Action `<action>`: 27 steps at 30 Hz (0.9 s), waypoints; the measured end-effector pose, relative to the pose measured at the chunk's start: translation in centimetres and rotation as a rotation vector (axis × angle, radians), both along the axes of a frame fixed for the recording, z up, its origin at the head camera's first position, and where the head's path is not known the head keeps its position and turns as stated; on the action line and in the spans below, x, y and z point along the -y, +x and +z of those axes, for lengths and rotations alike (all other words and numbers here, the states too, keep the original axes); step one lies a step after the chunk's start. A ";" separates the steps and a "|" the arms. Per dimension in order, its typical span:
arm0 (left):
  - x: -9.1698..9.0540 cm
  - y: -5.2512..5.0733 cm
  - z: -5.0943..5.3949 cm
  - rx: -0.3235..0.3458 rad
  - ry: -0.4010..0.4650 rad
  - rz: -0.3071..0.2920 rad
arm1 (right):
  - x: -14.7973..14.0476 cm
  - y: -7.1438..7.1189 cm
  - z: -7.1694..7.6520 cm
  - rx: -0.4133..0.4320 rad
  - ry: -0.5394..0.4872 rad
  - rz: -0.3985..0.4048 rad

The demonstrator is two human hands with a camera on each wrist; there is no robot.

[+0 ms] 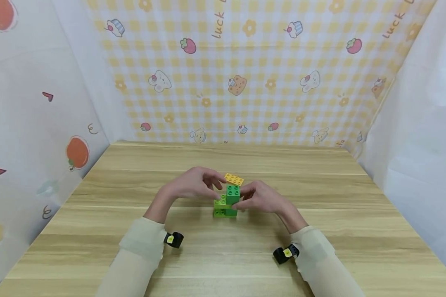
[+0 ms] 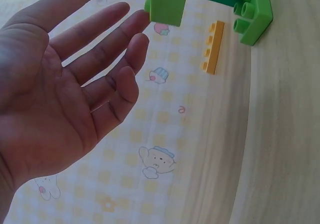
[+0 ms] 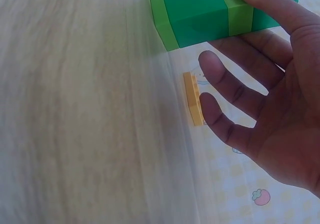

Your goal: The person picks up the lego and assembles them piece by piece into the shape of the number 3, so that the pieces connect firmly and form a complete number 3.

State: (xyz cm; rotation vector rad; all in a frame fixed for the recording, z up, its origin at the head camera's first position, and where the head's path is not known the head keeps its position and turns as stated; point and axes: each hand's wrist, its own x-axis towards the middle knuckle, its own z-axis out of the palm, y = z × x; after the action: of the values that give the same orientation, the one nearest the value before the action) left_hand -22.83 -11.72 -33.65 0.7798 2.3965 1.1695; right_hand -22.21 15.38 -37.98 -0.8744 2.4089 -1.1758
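A small stack of toy building blocks stands on the table. Its base is a light green plate (image 3: 163,21), with a dark green block (image 3: 197,15) on one end. Above that lies a second light green plate (image 1: 219,203), which juts out to the left, and another dark green block (image 1: 233,194) tops the stack. My right hand (image 1: 262,198) pinches the stack from the right, its thumb against the upper light green plate. At the left, my left hand (image 1: 196,184) has its fingers loosely bent beside the jutting end, holding nothing.
Just behind the stack a yellow plate (image 1: 234,179) with studs lies on the wooden table (image 1: 223,255). A checked cloth (image 1: 223,111) hangs at the back, and white cloths hang at both sides. Each wrist wears a small black camera.
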 end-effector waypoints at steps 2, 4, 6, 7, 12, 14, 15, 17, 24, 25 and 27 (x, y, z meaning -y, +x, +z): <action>0.3 -0.1 0.0 0.005 0.014 0.010 | 0.0 0.0 0.0 0.005 0.002 -0.001; 0.5 -0.3 -0.1 0.004 0.024 0.015 | 0.0 0.0 0.0 0.008 0.002 -0.003; 0.6 -0.4 -0.2 -0.006 0.027 0.020 | 0.0 0.0 -0.1 0.009 0.001 -0.003; 0.6 -0.5 -0.3 -0.013 0.028 0.024 | 0.1 0.0 -0.1 0.009 0.001 -0.003; 0.7 -0.8 -0.7 -0.051 -0.001 0.065 | 0.1 0.1 -0.2 0.005 -0.001 0.000; 0.7 -1.1 -0.9 -0.057 -0.019 0.076 | 0.1 0.1 -0.1 0.003 -0.003 0.001; 0.6 -1.3 -1.0 -0.062 -0.029 0.079 | 0.1 0.1 -0.1 0.003 -0.003 0.001; 0.5 -1.7 -1.1 -0.068 -0.045 0.084 | 0.1 0.1 0.0 0.003 -0.004 0.000; 0.1 -3.4 -1.5 -0.100 -0.088 0.094 | 0.0 0.1 0.1 0.000 -0.003 0.003; 0.1 -3.5 -1.5 -0.096 -0.094 0.099 | 0.0 0.0 0.1 0.000 -0.003 0.005; 0.0 -3.8 -1.5 -0.094 -0.107 0.105 | 0.0 0.0 0.0 0.001 -0.003 0.009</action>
State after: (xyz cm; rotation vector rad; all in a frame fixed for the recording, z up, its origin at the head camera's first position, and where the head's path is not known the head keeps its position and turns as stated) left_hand -26.60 -11.69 -35.15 0.6968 2.5819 1.0549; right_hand -22.19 15.42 -37.97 -0.8841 2.4009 -1.1766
